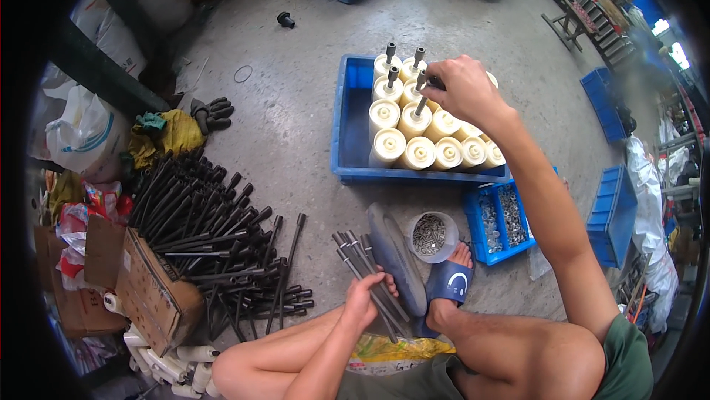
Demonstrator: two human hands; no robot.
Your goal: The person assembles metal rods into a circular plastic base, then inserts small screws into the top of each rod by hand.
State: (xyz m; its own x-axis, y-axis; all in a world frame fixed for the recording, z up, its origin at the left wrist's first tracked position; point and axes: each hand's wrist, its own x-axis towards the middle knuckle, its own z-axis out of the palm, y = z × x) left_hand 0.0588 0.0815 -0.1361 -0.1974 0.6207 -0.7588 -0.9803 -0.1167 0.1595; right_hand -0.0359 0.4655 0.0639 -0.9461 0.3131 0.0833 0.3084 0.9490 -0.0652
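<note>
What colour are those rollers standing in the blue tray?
The plastic cylindrical rollers are cream, shown best in the head view.

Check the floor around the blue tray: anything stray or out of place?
Yes: a small black part lies alone on the concrete beyond the blue tray, a thin ring sits loose nearby, and dark gloves lie dropped beside the rod pile.

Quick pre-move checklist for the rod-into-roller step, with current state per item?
1. Right hand over the blue tray: ok.
2. Rod seated in a cream roller: cannot tell how deep.
3. Rollers upright in the tray: ok.
4. Left hand gripping the spare rods: ok.
5. Empty rollers in the front row: ok.
6. Pile of black rods within reach: ok.
</note>
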